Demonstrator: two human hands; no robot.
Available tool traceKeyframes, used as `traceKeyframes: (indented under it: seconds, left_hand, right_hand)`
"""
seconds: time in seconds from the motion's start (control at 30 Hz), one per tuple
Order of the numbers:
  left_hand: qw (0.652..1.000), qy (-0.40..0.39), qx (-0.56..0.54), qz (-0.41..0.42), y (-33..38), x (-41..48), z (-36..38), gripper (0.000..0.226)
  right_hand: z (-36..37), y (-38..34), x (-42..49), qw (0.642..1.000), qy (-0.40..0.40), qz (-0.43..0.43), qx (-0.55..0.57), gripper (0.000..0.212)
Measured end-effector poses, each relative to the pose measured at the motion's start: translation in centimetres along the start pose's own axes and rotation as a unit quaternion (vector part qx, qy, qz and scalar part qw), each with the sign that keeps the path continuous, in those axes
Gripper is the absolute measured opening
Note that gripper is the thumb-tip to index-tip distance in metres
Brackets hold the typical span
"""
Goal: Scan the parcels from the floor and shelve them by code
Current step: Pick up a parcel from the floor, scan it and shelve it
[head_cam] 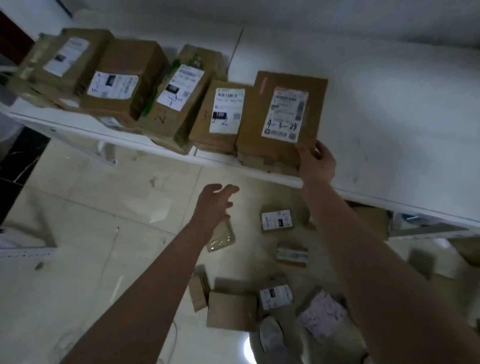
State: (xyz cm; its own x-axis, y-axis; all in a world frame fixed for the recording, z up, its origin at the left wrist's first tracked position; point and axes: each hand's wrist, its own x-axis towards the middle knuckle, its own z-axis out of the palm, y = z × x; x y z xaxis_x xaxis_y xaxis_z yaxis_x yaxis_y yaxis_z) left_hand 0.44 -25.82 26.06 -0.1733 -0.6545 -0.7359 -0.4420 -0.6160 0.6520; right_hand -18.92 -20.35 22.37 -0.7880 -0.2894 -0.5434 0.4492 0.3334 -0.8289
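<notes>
My right hand pinches the lower right corner of a brown cardboard parcel whose white label reads 4-3-24 in pen. That parcel stands tilted at the right end of a row of labelled parcels on the white shelf. My left hand hovers below the shelf edge with fingers loosely spread, holding nothing. Several parcels lie scattered on the tiled floor below, some with white labels facing up.
The shelf to the right of the held parcel is bare white board. More boxes sit on a lower shelf level under it. My shoe stands among the floor parcels. A dark doorway lies at the far left.
</notes>
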Motion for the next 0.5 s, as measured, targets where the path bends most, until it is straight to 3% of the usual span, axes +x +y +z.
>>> traceKeyframes:
  seconds: [0.1, 0.27, 0.5]
  left_hand:
    - [0.999, -0.022, 0.033, 0.0, -0.5, 0.5, 0.9, 0.084]
    - [0.994, -0.041, 0.098, -0.013, -2.5, 0.9, 3.5, 0.023]
    - [0.976, -0.083, 0.199, -0.017, -6.5, -0.5, 8.7, 0.026]
  right_hand:
    - [-1.4, 0.9, 0.6, 0.998, -0.046, 0.011, 0.042, 0.073]
    - [-7.1, 3.2, -0.7, 0.988, -0.093, 0.023, 0.124, 0.034]
    - [-16.5, 8.4, -1.6, 0.993, -0.054, 0.045, 0.094, 0.019]
